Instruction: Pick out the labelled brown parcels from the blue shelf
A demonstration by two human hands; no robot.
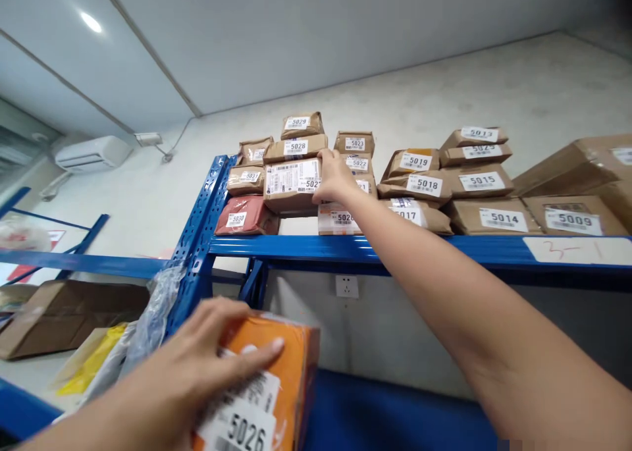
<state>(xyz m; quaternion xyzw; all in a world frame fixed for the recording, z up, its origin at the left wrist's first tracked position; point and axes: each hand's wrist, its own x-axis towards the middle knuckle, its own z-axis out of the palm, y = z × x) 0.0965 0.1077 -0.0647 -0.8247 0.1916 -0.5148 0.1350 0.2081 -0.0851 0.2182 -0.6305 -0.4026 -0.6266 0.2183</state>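
Reaching to a blue shelf with the right hand, holding an orange box, 5026, lower in the left hand.
Clamping the left hand round that box, with thumb across the front, likely for security; gripping a labelled carton just left of the right hand, above the shelf, seemingly to support parcel 5028 and parcel 5029 on top.
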